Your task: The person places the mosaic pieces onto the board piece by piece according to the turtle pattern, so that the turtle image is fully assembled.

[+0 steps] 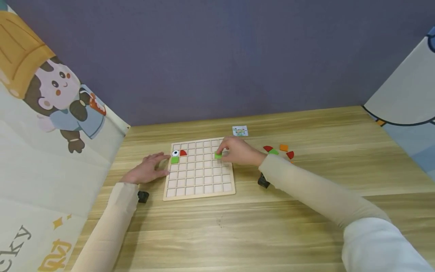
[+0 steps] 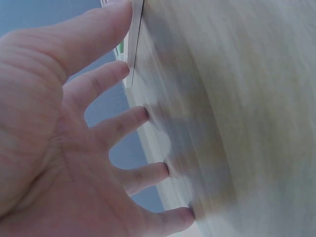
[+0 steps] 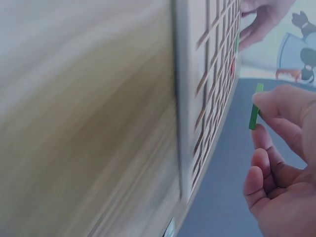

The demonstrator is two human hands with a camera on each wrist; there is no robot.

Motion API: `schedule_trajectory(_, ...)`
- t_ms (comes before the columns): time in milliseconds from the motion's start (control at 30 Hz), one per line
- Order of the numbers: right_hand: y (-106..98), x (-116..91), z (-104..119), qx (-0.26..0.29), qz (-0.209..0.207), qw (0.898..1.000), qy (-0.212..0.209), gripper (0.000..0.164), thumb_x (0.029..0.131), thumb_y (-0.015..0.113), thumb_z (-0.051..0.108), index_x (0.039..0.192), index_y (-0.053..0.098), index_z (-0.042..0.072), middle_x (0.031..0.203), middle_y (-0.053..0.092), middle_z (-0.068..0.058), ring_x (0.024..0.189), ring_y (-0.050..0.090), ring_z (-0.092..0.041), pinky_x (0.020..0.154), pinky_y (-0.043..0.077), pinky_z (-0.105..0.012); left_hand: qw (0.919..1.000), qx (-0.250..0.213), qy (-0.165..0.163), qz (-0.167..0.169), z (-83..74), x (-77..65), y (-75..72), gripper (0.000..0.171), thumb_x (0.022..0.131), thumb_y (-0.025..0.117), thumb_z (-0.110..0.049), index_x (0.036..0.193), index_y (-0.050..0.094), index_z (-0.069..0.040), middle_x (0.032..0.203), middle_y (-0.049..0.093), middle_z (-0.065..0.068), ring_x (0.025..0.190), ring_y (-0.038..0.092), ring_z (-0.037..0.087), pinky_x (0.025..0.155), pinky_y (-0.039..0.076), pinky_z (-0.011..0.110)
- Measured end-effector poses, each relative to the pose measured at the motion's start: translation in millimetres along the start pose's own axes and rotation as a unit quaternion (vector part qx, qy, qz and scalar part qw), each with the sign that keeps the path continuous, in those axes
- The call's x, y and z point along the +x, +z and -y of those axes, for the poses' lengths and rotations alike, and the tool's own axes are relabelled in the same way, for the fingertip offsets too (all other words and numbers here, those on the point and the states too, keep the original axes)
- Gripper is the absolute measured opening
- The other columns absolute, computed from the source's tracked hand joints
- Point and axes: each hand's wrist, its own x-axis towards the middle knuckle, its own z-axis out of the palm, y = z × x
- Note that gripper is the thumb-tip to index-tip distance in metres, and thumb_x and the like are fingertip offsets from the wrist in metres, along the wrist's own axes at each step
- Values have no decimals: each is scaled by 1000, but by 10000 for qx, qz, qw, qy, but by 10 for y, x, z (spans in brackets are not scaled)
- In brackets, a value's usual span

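A light wooden grid board (image 1: pixel 198 195) lies on the table. In its upper left corner are a white eye tile (image 1: pixel 175 153), a red quarter-circle tile (image 1: pixel 183 153) and a green square tile (image 1: pixel 175 160). My left hand (image 1: pixel 149 169) rests at the board's left edge with fingers spread, thumb and index touching the rim; the left wrist view shows the spread fingers (image 2: pixel 118 126) on the table. Over the board's right side, my right hand (image 1: pixel 239 151) pinches another green tile (image 3: pixel 256 107) between thumb and fingers, held above the cells in the right wrist view.
Right of the board lie loose tiles: a red piece (image 1: pixel 268 148), a green piece (image 1: pixel 273 151), an orange piece (image 1: pixel 283 147) and another red piece (image 1: pixel 290 155), partly beside the right sleeve. A small picture card (image 1: pixel 240 131) lies behind the board. A dark wall panel (image 1: pixel 217 60) borders the table's back.
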Motion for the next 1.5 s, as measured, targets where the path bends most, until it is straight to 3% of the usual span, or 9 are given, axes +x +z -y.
schedule_trajectory(100, 127, 169, 108, -14, 79, 9999, -68, 15, 81, 73, 12, 95, 75, 15, 96, 64, 7, 91, 56, -16, 83, 44, -33, 10000, 12, -29, 16, 3, -3, -1, 66, 92, 62, -32, 146, 34, -7, 151, 19, 27, 137, 13, 46, 107, 4, 63)
schedule_trajectory(267, 301, 401, 281, 58, 297, 9995, 52, 15, 82, 74, 12, 97, 75, 14, 97, 65, 6, 87, 55, -13, 89, 42, -30, 10000, -23, 44, 27, 3, 2, -1, 64, 92, 63, -30, 146, 35, -7, 151, 20, 26, 136, 14, 46, 107, 4, 62)
schedule_trajectory(433, 430, 589, 436, 76, 481, 9987, 132, 15, 83, 73, 13, 98, 75, 15, 99, 67, 7, 96, 56, -12, 99, 37, -30, 10000, -25, 68, 24, 8, 17, -6, 64, 92, 63, -29, 146, 35, -7, 150, 20, 26, 137, 14, 46, 108, 3, 62)
schedule_trajectory(700, 625, 834, 593, 100, 533, 9976, 435, 17, 83, 69, 6, 99, 75, 11, 102, 68, 3, 107, 53, -18, 90, 44, -28, 10000, -14, 99, 5, 22, 24, -8, 65, 91, 64, -31, 145, 37, -7, 150, 21, 27, 137, 15, 45, 108, 4, 61)
schedule_trajectory(933, 748, 910, 655, -237, 490, 9972, 511, 15, 81, 71, 8, 95, 76, 11, 92, 68, 6, 91, 49, -14, 84, 42, -27, 9999, -47, 163, 7, 38, -5, -9, 65, 91, 64, -29, 144, 37, -5, 150, 21, 28, 137, 16, 44, 108, 4, 60)
schedule_trajectory(1267, 850, 958, 690, -399, 288, 9981, 370, 16, 80, 71, 6, 95, 76, 12, 95, 71, 4, 90, 52, -16, 86, 42, -27, 9999, -65, 84, 88, 72, -50, -16, 65, 92, 63, -29, 145, 35, -5, 150, 19, 27, 137, 14, 44, 109, 3, 59)
schedule_trajectory(1500, 888, 970, 734, -406, 351, 9973, 506, 18, 82, 71, 7, 98, 76, 12, 100, 70, 3, 93, 51, -15, 87, 42, -27, 9999, 17, 100, 90, 106, -83, -18, 65, 92, 63, -30, 145, 35, -5, 150, 19, 29, 136, 14, 46, 108, 5, 61)
